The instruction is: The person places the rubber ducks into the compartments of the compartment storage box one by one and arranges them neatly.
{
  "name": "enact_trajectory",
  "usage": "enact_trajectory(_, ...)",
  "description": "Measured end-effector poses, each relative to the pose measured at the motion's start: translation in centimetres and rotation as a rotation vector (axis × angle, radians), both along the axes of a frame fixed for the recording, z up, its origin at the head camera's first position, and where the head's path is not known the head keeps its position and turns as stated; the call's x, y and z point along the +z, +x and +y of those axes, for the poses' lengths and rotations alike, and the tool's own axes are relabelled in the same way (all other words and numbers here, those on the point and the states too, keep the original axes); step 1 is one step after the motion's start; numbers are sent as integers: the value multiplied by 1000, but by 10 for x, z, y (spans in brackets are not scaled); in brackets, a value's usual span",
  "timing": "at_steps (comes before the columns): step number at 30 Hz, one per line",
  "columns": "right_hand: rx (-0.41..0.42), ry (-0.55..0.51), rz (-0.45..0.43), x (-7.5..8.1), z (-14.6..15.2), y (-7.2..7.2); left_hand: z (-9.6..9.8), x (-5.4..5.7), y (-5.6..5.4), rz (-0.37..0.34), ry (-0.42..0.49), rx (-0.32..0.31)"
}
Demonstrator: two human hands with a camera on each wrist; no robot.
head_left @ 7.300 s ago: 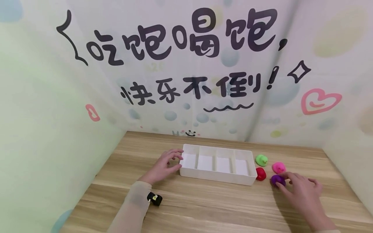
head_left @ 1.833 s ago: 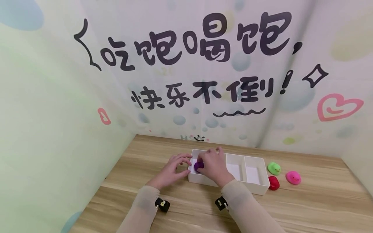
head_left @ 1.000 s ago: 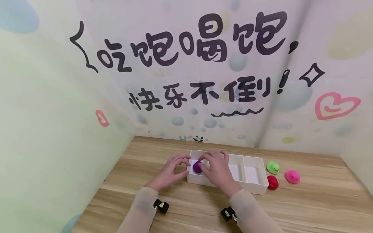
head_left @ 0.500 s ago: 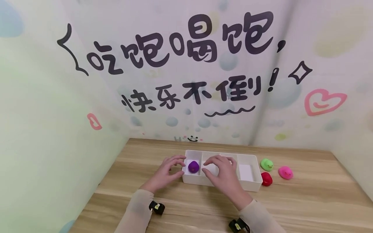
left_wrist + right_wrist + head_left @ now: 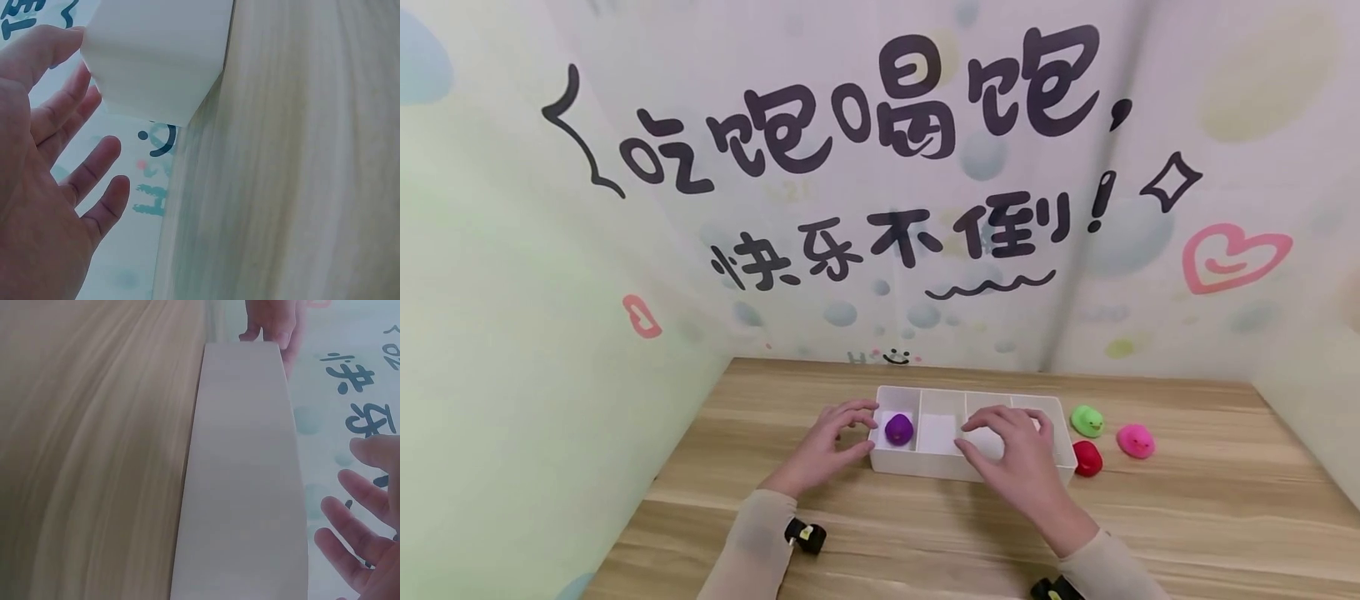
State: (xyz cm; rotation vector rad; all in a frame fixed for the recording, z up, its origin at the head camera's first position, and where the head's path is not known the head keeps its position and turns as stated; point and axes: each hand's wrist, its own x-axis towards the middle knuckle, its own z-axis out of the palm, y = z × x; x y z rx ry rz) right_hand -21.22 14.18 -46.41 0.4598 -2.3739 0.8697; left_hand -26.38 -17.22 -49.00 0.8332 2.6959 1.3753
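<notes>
A purple toy duck (image 5: pixel 898 429) sits in the leftmost compartment of a white divided box (image 5: pixel 925 465). With its fingertips, my left hand (image 5: pixel 823 442) touches the box's left end; the thumb and fingers lie against the end wall (image 5: pixel 156 62) in the left wrist view. Above the box's right half hovers my right hand (image 5: pixel 1018 454), its fingers loosely bent and nothing between them. It partly hides the two right compartments. Seen from the right wrist, the fingers of the right hand (image 5: pixel 369 531) are apart from the box's long front wall (image 5: pixel 240 475).
Just right of the box lie a green toy duck (image 5: pixel 1087 421), a pink toy duck (image 5: pixel 1136 441) and a rounded red toy (image 5: pixel 1087 458), the red one close against the box's corner. A printed cloth wall (image 5: pixel 880 325) rises behind the wooden table (image 5: pixel 880 542).
The right hand carried the purple duck from the table's right side into the leftmost compartment, let go, and has moved right over the box. The left hand stays at the box's left end.
</notes>
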Motion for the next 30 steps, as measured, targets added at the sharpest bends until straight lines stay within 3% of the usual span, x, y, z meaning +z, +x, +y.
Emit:
enact_trajectory(16,-51,-57,26,2,45,8,2,0,0,-4,1,7)
enact_trajectory(24,-42,-65,63,-5,68,12,1,0,0,-4,2,1)
enact_trajectory(30,-84,-62,57,-7,85,17,2,2,1,-15,8,2)
